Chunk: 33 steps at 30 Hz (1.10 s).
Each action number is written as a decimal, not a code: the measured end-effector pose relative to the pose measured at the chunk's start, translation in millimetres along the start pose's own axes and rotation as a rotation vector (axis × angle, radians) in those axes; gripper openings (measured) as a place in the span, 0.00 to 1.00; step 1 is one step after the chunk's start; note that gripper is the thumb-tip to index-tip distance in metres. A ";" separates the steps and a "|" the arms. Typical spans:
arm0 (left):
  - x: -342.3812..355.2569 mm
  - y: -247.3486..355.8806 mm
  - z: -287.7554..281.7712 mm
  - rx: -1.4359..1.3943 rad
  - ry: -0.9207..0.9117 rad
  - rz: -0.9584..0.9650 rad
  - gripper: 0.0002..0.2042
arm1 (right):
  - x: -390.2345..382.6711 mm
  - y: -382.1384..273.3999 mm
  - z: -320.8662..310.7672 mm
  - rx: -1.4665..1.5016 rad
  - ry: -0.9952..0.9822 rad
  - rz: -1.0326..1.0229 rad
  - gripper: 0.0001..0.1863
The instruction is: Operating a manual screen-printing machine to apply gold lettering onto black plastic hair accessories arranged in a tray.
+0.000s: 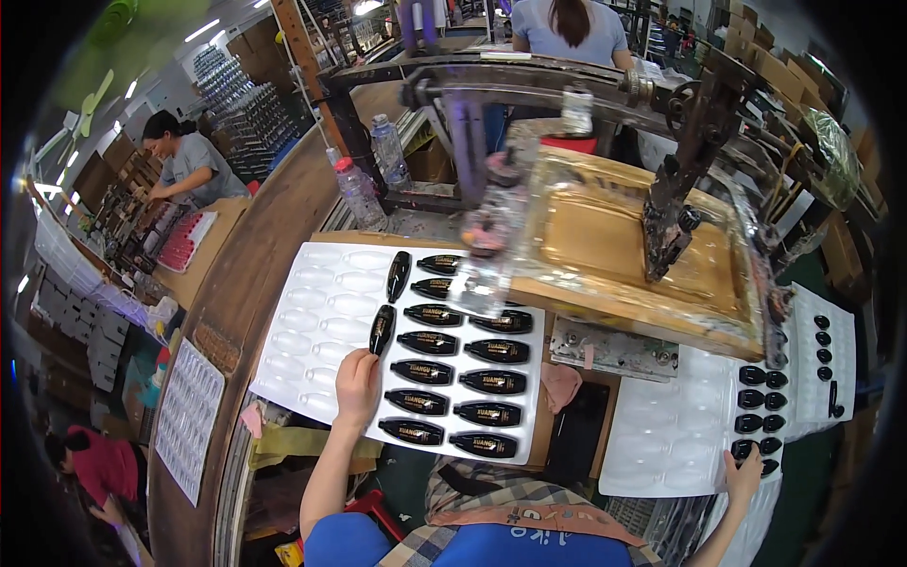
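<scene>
Two hands occupied: your left hand (356, 389) makes a narrow pinch, fingertips on the near end of a black bottle (382, 326), which points away from you over the white left tray (326, 312); whether its underside bears on the tray cannot be told from this view. Your right hand (744, 472) has its fingers closed about a rounded black piece (744, 448) near the right edge of the white right tray (652, 425); the fingers hide part of that piece. Handling estimate for the bottle: light, probably hollow, stiff-walled, unlikely to dent under your modest pinch. Its gloss suggests a slippery skin, so expect twisting if you hold only the tip; dry fingertips on opposite narrow edges, a little in from the end, should serve you better. Keep off the broad face: the printed bottles (421, 372) beside it carry gold lettering there, and if that ink is fresh, your thumb could smear it. Scuffing seems likelier than breakage. Note a second slim-looking bottle (399, 276) just beyond the one you hold; give it room, since a knock might roll it.
</scene>
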State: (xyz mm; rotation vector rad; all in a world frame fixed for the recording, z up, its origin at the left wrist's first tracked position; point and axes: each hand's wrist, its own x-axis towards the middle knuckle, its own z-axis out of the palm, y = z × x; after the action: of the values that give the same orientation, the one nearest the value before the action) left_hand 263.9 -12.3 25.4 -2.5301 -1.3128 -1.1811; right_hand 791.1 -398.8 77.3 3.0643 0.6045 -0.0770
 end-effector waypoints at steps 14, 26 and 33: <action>103.7 101.6 5.7 -0.399 0.040 0.089 0.07 | 16.5 -2.6 -10.0 0.307 0.211 -0.247 0.17; 182.5 163.5 79.6 -0.714 -0.130 0.086 0.11 | -9.9 -205.7 -92.0 1.025 0.130 -0.802 0.20; 185.8 136.1 32.5 -1.089 -0.144 -0.419 0.10 | -24.0 -289.6 -100.7 0.836 -0.139 -1.011 0.24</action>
State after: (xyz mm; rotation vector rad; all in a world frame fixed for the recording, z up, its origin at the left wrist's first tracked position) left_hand 445.4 38.6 161.5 -3.0969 -1.5575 -2.3601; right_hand 663.4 -137.3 176.9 2.8879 2.5410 -0.6823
